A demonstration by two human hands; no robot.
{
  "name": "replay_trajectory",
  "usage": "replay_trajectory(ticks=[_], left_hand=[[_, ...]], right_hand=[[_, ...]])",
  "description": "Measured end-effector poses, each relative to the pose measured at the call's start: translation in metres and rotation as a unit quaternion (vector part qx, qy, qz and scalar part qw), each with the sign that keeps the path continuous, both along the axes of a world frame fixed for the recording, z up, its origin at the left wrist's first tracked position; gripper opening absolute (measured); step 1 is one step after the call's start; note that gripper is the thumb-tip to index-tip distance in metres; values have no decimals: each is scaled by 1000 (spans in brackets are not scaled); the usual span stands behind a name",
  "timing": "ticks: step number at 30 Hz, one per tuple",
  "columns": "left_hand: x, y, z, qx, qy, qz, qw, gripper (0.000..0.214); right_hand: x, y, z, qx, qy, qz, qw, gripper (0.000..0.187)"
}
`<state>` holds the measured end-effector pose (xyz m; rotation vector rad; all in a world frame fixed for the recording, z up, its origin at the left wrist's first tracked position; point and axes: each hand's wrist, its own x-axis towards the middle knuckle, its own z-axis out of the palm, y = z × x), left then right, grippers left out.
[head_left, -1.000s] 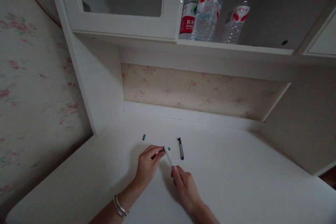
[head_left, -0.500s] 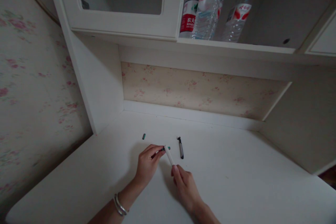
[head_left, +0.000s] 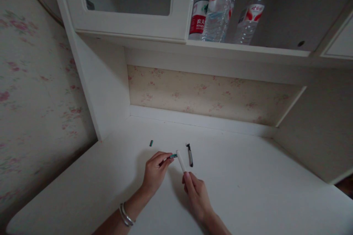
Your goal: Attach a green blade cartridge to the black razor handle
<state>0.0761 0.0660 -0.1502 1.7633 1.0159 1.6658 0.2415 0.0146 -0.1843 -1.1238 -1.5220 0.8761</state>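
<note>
A white table (head_left: 248, 191) fills the lower half of the view, set into a white alcove with flowered wallpaper along its back edge and a cabinet door (head_left: 124, 3) above its back left corner. On the shelf (head_left: 248, 48) above the back edge stand three water bottles (head_left: 220, 7) with red and white labels. Near the front middle of the table the person's two hands work close together. The left hand (head_left: 154, 174), with bracelets (head_left: 125, 216) on its wrist, pinches a thin dark refill with a green end (head_left: 172, 156) between thumb and fingertips, its tip pointing right. The right hand (head_left: 197, 194) is closed around the lower end of a white pen barrel (head_left: 180, 159), which slants up and to the left from the fingers. Half a second ago the barrel's top end met the green end of the refill; now a small gap shows between them and the barrel has shifted slightly right, so the two parts have come apart, or have not yet gone together; which of these is underway cannot be told. Just right of the barrel a black pen part with a clip (head_left: 190, 155) lies on the table, untouched and in the same place as before. Farther left, toward the back left corner, lies a small green cap (head_left: 151, 143), also unmoved.
</note>
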Motion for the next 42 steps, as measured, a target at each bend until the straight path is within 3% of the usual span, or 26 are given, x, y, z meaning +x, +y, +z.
replay_trajectory(ticks=[18, 25, 31, 36, 42], left_hand=[[1, 1, 0, 12, 15, 4, 1000, 13], [0, 0, -1, -8, 12, -5, 1000, 15], [0, 0, 1, 15, 26, -3, 1000, 15], [1, -1, 3, 4, 17, 0, 1000, 16], [0, -1, 2, 13, 23, -1, 1000, 15]], right_hand=[[-2, -1, 2, -4, -57, 23, 998, 55], [0, 4, -5, 10, -55, -44, 997, 55], [-4, 0, -4, 9, -62, 17, 998, 52], [-1, 4, -3, 16, -53, -44, 997, 54], [-3, 0, -3, 15, -72, 5, 997, 52]])
